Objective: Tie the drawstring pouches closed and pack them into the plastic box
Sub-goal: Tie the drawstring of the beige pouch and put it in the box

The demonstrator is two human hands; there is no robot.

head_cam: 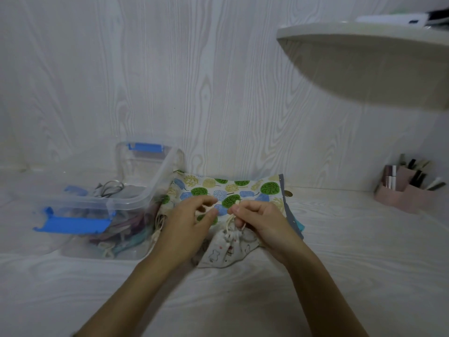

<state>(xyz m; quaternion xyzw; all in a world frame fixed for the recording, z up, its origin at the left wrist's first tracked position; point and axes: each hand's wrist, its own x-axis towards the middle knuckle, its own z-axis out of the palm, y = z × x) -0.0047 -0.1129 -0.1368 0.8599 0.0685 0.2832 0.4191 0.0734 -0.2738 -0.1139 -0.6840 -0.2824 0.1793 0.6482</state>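
Observation:
A small cream pouch (pixel 227 251) with tiny printed figures lies on the table in front of me, its mouth gathered. My right hand (pixel 257 220) pinches its cream drawstring (pixel 230 221) just above the gathered mouth. My left hand (pixel 189 222) hovers beside it with fingers loosely curled, thumb and forefinger close to the cord; whether it holds the cord I cannot tell. Behind the hands lies a larger pouch (pixel 233 188) printed with green, blue and yellow trees. The clear plastic box (pixel 136 198) with blue latches stands at the left, holding several pouches.
A pink desk organiser (pixel 405 190) with pens and small tubes stands at the right against the wall. A white shelf (pixel 364 59) juts out overhead at the upper right. Grey and teal fabric (pixel 297 222) pokes out under the tree-print pouch.

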